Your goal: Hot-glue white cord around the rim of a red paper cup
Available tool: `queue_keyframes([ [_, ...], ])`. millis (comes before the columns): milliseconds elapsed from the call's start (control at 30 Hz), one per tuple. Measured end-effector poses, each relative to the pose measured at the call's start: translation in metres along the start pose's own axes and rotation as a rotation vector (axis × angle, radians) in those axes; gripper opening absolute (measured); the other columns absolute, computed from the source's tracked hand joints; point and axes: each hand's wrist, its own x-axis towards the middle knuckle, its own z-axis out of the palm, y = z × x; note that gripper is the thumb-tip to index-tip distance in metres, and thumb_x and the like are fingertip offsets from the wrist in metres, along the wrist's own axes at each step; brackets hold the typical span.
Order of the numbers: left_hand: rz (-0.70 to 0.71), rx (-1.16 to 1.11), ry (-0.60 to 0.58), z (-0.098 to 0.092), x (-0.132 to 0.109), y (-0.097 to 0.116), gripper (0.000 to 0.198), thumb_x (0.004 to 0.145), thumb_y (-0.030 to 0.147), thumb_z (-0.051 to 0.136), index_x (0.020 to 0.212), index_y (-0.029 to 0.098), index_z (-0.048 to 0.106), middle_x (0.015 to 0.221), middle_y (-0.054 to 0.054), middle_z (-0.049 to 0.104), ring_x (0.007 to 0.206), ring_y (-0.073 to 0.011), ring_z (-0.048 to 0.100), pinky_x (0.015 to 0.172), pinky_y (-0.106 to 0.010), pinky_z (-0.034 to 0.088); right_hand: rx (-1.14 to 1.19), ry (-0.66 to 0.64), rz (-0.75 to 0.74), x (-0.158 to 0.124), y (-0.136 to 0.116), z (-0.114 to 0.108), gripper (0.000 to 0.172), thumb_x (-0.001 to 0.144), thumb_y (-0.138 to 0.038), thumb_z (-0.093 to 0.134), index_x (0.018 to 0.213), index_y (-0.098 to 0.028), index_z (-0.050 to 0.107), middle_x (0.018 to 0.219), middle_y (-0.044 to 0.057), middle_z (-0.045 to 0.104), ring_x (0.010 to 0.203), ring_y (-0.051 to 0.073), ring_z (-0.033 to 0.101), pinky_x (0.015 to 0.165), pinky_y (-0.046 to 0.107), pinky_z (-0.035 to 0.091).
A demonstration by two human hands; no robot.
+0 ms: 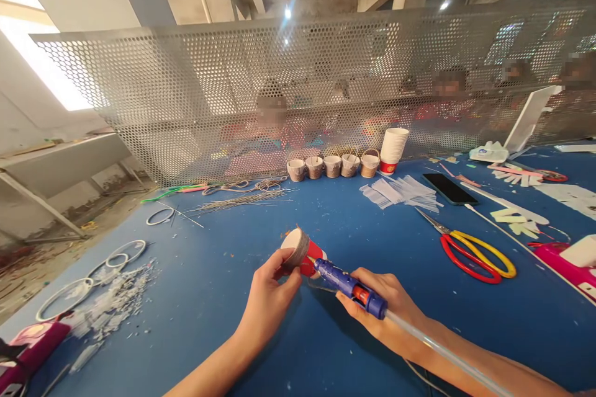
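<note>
A red and white paper cup [316, 252], its upper part wrapped in grey-brown cord, lies tilted in my left hand [274, 288], whose fingers and thumb are closed around the wrapped end. My right hand [386, 298] grips a blue hot glue gun [342, 279] with a long clear glue stick [437, 347] out of its back. The gun's nozzle is at the red side of the cup, close to the edge of the cord; whether it touches, I cannot tell. A loose strand of cord hangs below the cup.
Several cord-wrapped cups [332, 166] stand by the perforated metal screen [195, 105], beside stacked paper cups [393, 150]. Scissors [475, 254], a phone [449, 188] and paper strips [400, 192] lie right. White rings [125, 254] and scraps [116, 298] lie left. People sit beyond the screen.
</note>
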Motion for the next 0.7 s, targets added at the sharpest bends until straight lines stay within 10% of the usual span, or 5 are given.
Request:
queue_keyframes([
  [700, 0.014, -0.019, -0.051, -0.006, 0.002, -0.005, 0.012, 0.072, 0.017, 0.054, 0.079, 0.019, 0.064, 0.07, 0.004, 0.065, 0.067, -0.0124, 0.058, 0.064, -0.02, 0.044, 0.055, -0.053, 0.12, 0.0, -0.002, -0.009, 0.023, 0.088, -0.038, 0.049, 0.073, -0.022, 0.054, 0.06, -0.003, 0.061, 0.051, 0.012, 0.055, 0.057, 0.022, 0.043],
])
